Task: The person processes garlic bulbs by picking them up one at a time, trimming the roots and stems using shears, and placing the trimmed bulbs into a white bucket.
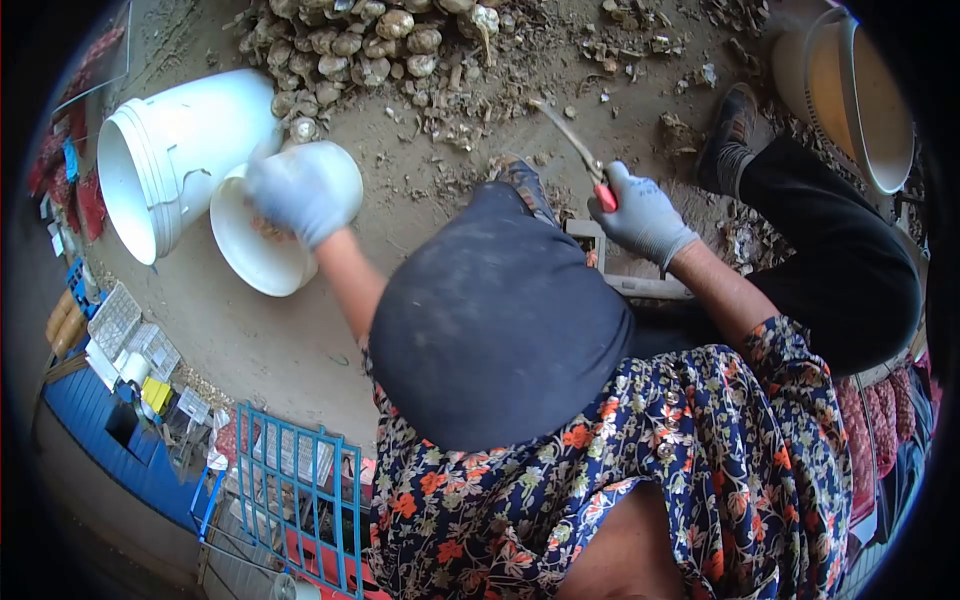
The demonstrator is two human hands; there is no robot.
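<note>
Across the dirt floor (pixel 240 340) in front of us spreads a heap of bulbs (pixel 345 45), lying beyond both of our hands at the far edge of the view. Near its left side we have a large white bucket (pixel 205 135) tipped over, its mouth turned to the left. Just beside it we see a smaller white bucket (pixel 340 190), also lying over, its mouth facing our side. Our left hand (pixel 298 195), in a grey glove, is at this smaller bucket's opening, with the heap a little past it; the hand is blurred, and we cannot tell whether its fingers are closed on anything. Our right hand (pixel 640 215), gloved too and well apart from the left, grips a cutting tool (pixel 568 130) by its red handle, the slim blade pointing towards the heap. Among the smallest things, we find brownish pieces (pixel 268 230) inside the smaller bucket, one bulb (pixel 303 128) just beyond it, and dry trimmings (pixel 450 105) scattered beside the heap.
</note>
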